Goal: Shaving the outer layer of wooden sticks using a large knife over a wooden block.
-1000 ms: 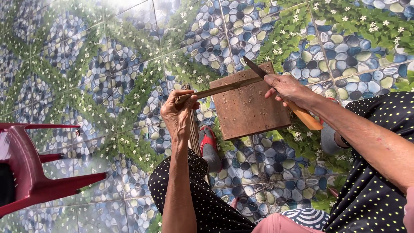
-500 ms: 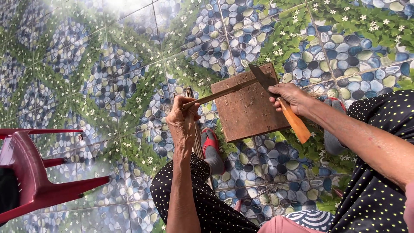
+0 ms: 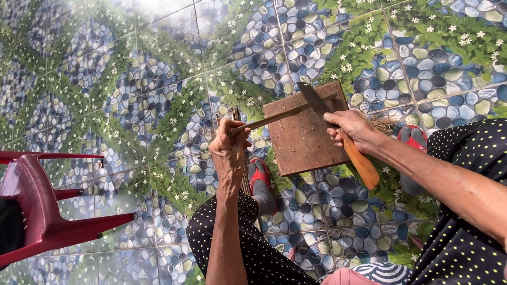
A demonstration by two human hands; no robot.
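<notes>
You are closing your left hand in a tight grip around the near end of a thin wooden stick, fingers curled over it, while your right hand is wrapping its own grip around the orange handle of a knife, the dark blade pointing up and away across the stick. The stick is lying slantwise over the wooden board, its far end reaching toward the board's far right corner and its near end hanging out past the board's left edge into your left hand. The blade is meeting the stick over the far part of the board. Judging by the pale shavings scattered on the board's surface and the wisps of fibre lying just beyond its right edge, the paring is already under way, though the stick is showing most of its length and thickness, so a good deal seems left to trim. The board is resting on the patterned tile floor between your feet, with a red-and-grey shoe just beside its near left corner. A red plastic chair is standing well apart at the floor's left side.
</notes>
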